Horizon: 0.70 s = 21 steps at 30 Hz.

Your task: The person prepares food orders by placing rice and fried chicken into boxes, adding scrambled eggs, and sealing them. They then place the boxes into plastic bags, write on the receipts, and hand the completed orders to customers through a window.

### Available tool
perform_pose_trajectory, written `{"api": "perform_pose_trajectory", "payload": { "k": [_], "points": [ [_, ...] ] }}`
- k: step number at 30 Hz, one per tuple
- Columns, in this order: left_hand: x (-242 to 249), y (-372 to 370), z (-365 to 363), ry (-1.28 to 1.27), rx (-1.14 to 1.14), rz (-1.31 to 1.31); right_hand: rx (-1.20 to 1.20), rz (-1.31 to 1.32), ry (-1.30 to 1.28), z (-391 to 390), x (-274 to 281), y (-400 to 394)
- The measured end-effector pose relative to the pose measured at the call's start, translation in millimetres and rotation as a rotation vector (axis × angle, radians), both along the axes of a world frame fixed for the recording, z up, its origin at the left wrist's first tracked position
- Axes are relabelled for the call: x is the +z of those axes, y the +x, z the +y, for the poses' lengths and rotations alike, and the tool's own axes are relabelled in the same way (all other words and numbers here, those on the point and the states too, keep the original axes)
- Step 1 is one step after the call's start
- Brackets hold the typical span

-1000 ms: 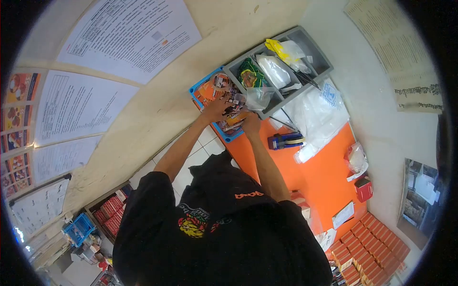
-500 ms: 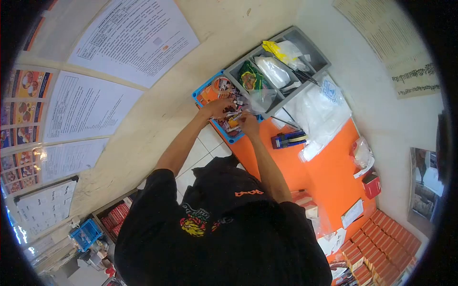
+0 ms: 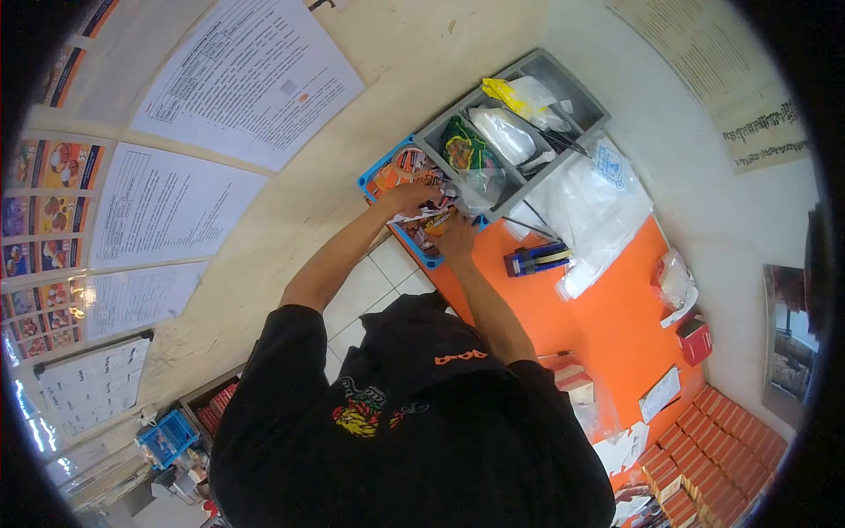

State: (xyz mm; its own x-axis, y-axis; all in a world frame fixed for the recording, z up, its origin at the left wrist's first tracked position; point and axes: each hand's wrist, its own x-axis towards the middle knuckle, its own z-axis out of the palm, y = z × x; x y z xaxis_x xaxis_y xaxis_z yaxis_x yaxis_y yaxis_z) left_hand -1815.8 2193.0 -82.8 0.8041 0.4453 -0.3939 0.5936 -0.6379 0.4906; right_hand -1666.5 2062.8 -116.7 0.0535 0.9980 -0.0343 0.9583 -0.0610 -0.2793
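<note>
A blue basket [image 3: 371, 179] filled with orange and dark printed packets [image 3: 411, 167] stands at the table's left end, partly under a grey divided tray [image 3: 429, 134]. My left hand [image 3: 412, 199] reaches into the basket, its fingers curled at a small packet with white and dark parts. Close on its right, my right hand [image 3: 455, 236] is over the basket's edge beside the packets; its fingers are partly hidden and blurred. A clear plastic bag [image 3: 482, 187] hangs over the tray's near corner, just above my right hand.
On the orange table [image 3: 585, 326] are a blue tape dispenser [image 3: 534, 260], white plastic bags [image 3: 598, 207], a red box [image 3: 694, 341] and a white card [image 3: 659, 393]. Stacked orange boxes [image 3: 717, 440] stand at lower right. Papers [image 3: 176, 207] hang on the left wall.
The clear plastic bag between my hands has moved up against the tray. My right hand has turned and shifted slightly down, and the packet at my left hand shows more white.
</note>
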Motion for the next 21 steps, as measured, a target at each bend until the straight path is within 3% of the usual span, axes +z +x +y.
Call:
{"api": "perform_pose_trajectory", "payload": {
  "k": [2, 6, 12, 14, 16, 18, 19, 20, 21],
  "points": [
    [-3.3, -3.4, 3.1, 0.031, -0.039, -0.018, 0.074, -0.011, 0.133, 2.1, -14.8, 1.8],
    [-17.6, -1.6, 11.1, 0.015, -0.062, 0.03, 0.095, -0.05, 0.079, 18.4, -28.8, 22.0],
    [-28.7, -3.1, 0.2, 0.06, -0.041, -0.128, 0.041, 0.25, 0.033, 5.5, -23.0, 44.1],
    [-33.6, -4.7, -20.0, 0.305, -0.031, -0.283, 0.024, 0.544, 0.217, -22.7, 2.9, 61.7],
    [-31.7, 5.9, -43.1, 0.289, 0.124, -0.148, -0.048, 0.542, 0.038, -70.9, 21.5, 96.3],
    [-9.7, 34.2, -73.7, 0.481, 0.172, -0.3, -0.189, 0.664, -0.059, -134.2, 62.3, 140.7],
    [0.8, 53.1, -78.9, 0.357, 0.179, -0.276, -0.277, 0.714, 0.028, -167.3, 87.1, 163.4],
    [-25.7, 60.1, -87.5, 0.581, 0.083, -0.339, -0.356, 0.761, 0.12, -198.5, 108.3, 183.3],
    [-16.6, 69.7, -101.1, 0.326, 0.163, -0.33, -0.447, 0.714, 0.155, -230.6, 122.5, 204.9]
  ]
}}
